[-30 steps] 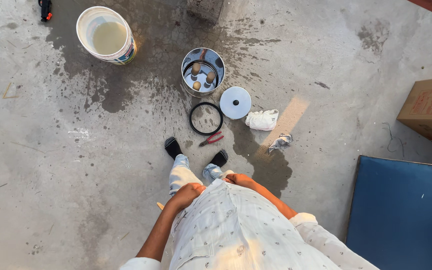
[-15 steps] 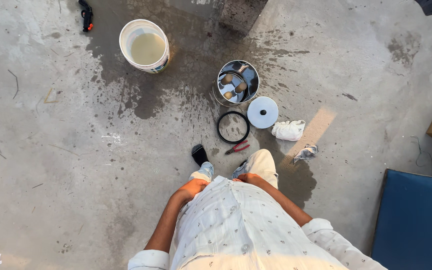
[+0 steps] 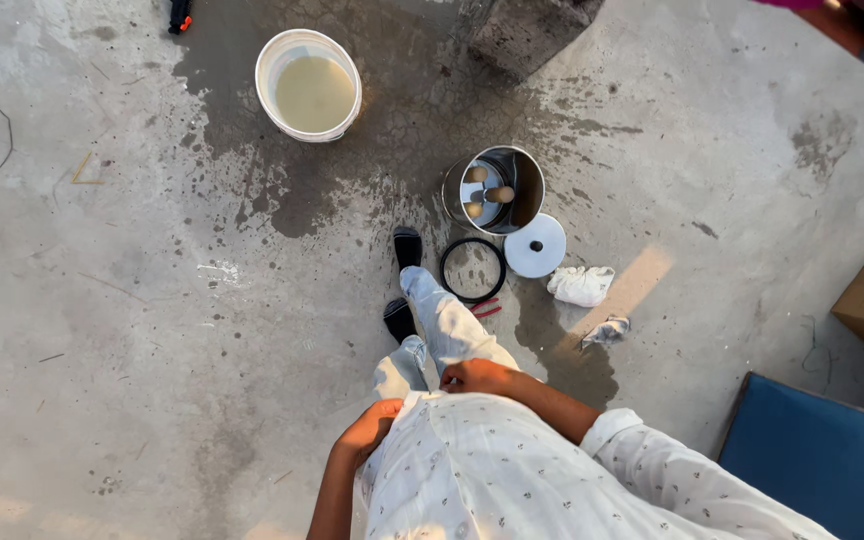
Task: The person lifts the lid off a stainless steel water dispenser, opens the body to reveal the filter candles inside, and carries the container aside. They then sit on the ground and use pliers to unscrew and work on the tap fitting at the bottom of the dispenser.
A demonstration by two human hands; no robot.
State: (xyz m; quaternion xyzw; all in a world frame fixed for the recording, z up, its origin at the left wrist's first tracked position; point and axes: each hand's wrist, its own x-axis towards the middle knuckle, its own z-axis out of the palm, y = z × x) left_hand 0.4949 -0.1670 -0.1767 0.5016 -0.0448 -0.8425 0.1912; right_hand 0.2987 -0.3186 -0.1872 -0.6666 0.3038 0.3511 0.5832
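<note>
Stained concrete floor [image 3: 102, 330], wet around a steel canister [image 3: 495, 188]

Both hands are gripping the white shirt hem [image 3: 422, 400]: left hand [image 3: 372, 432] and right hand [image 3: 482, 377] are curling shut on cloth, well below the canister; just under it are lying a black ring [image 3: 473, 270] and white lid [image 3: 535, 245], a bucket [image 3: 308, 84] upper-left

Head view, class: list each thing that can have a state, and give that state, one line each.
White bucket: upright, open, holding cloudy liquid.
Steel container: open, lid off, small parts inside.
White lid: flat on the floor.
Black ring: flat on the floor.
White cloth: crumpled.
Left hand: at shirt hem.
Right hand: at shirt hem.
</note>
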